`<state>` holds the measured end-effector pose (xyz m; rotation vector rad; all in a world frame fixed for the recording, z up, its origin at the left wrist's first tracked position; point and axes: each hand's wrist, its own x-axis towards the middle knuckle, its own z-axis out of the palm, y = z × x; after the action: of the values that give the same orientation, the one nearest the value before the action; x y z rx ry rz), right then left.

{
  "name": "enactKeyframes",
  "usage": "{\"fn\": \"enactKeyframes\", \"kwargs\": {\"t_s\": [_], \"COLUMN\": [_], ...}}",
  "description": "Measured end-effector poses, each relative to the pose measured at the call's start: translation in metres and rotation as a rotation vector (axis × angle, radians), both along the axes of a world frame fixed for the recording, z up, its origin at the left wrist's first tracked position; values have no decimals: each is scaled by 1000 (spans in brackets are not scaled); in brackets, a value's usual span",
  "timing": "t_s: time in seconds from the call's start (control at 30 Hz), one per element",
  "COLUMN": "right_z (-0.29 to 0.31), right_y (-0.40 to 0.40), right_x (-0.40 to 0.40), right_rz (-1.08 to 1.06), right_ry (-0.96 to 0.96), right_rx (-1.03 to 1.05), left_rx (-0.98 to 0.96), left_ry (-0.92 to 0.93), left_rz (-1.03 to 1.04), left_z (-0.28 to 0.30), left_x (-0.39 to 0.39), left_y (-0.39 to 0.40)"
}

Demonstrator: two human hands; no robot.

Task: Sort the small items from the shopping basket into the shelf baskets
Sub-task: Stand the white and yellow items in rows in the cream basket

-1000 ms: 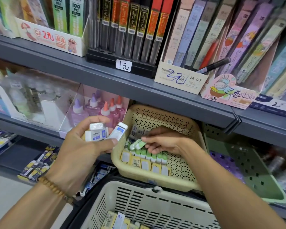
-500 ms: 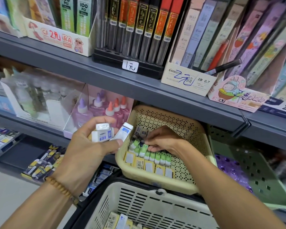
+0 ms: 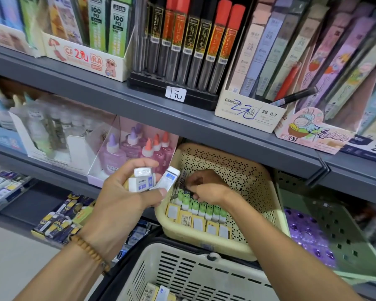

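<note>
Head: erasers (image 3: 143,181) in left hand (image 3: 126,200)

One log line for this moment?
left hand: holds erasers | right hand: in beige basket, arranging | shopping basket: items left

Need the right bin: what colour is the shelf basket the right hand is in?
Cream-yellow shelf basket, dotted with small holes; head view.
</note>
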<state>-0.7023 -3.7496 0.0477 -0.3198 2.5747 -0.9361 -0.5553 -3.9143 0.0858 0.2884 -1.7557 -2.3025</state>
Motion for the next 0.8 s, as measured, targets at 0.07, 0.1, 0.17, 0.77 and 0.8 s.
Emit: {"fn": "enactKeyframes", "kwargs": {"t_s": [0.07,0.1,0.17,0.77,0.8], "right_z": [10,17,31,5,2], "right_y": [1,0,-1,43,41], "right_x": [10,18,33,-21,-25], "right_rz": [-65,-84,-49,-384,-391], "right_ry": [36,-21,-204,-40,-38], "right_rx": [-154,-311,-608,-260,-237], "left_rx": [-28,-40,-54,99,81], "left_ry": [-11,-17,-30,-180,-183], "left_rz": [10,11,4,-208,-231], "left_z": [0,-1,-2,7,7], "left_x": [0,0,-1,-1,0], "left_y": [2,2,3,3,2]}}
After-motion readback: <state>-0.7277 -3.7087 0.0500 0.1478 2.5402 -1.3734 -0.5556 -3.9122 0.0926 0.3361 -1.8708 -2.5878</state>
